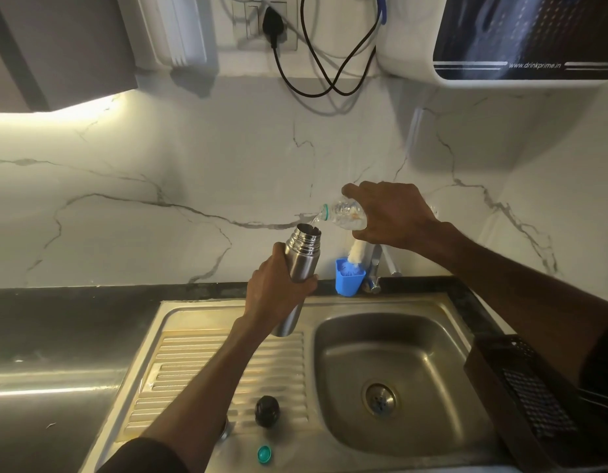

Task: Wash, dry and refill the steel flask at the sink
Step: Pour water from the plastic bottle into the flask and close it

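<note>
Left hand (278, 295) grips steel flask (301, 264); right hand (394, 213) grips, mostly hides, tilted plastic bottle (343, 213)

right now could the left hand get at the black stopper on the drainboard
Probably not yet. The left hand grips the steel flask while the right hand pours from the plastic bottle. The black stopper lies uncovered below the left forearm, so only the flask ties that hand up.

A blue holder (349, 278) stood on my dark counter (74, 319) against the marble wall; a black crate (521, 387) sat right, a black plug (274, 23) above.
</note>
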The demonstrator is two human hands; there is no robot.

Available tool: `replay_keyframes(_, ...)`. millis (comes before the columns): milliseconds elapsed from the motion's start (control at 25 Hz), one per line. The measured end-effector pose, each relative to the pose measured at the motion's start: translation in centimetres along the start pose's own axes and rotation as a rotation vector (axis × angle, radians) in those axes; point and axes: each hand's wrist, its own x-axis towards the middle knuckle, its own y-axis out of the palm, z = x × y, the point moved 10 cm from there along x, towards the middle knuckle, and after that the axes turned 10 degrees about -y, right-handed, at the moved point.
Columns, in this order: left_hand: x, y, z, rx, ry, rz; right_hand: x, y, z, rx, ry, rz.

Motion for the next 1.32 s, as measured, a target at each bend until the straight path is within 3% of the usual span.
replay_keyframes(1320, -1.1, 0.8, -1.4, 0.005, 0.022, 0.043, -1.8, -0.7, 0.2, -0.031, 0.030, -0.006)
